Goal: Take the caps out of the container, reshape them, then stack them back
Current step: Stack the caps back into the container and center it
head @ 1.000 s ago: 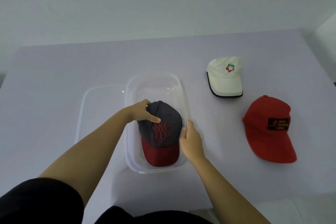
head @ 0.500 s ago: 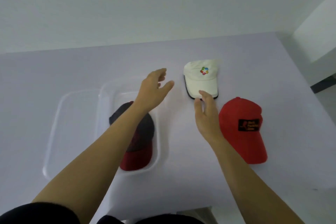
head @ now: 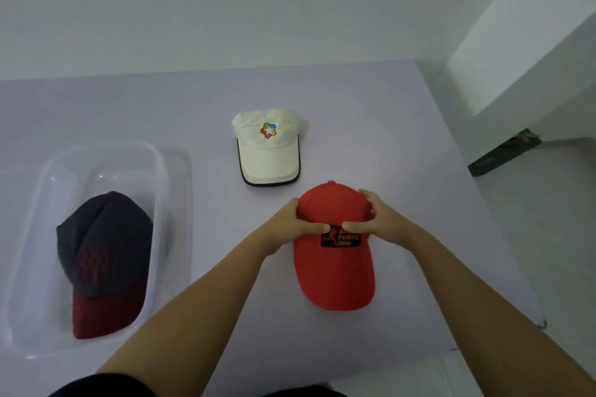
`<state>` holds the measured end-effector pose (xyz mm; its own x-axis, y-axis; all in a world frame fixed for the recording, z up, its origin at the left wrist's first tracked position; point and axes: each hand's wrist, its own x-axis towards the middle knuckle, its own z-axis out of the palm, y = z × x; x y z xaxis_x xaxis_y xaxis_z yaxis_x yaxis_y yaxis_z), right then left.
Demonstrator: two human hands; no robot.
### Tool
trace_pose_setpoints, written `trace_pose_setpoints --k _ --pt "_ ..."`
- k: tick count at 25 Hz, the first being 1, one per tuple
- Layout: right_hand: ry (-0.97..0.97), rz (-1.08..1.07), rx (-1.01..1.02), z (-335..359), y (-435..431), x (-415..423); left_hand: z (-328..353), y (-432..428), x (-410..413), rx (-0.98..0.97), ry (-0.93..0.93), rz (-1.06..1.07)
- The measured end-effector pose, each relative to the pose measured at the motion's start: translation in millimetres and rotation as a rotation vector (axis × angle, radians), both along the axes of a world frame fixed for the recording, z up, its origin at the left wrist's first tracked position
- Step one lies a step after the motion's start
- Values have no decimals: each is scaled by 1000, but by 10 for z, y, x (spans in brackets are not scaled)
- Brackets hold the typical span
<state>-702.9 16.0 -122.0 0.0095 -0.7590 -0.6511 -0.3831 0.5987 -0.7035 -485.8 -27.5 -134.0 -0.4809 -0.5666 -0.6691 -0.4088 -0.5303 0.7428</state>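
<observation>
A red cap (head: 333,271) with a black patch lies on the table at the right, brim toward me. My left hand (head: 292,226) grips the left side of its crown and my right hand (head: 374,219) grips the right side, thumbs meeting above the patch. A white cap (head: 267,151) with a colourful logo lies just beyond it. A dark grey cap (head: 103,245) with a maroon brim rests inside the clear plastic container (head: 161,171) at the left.
The table's right edge (head: 477,203) runs close to the red cap, with floor beyond it. A dark object (head: 503,155) lies on the floor by the wall. The container's clear lid (head: 183,203) sits under or beside it.
Both hands left the grey cap in the container, moved right across the table, and closed on the red cap's crown. The view has swung to the right.
</observation>
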Motion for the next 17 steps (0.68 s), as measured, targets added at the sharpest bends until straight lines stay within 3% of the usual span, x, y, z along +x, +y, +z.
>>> trace_pose_setpoints --k 6,10,17 --pt "-278 31 -48 -31 -27 12 34 -174 49 116 -32 -145" --pt "-289 82 -124 110 1 124 187 -234 181 127 -45 -355" --pt "-272 88 -371 728 -215 720 795 -356 751 -78 62 -180"
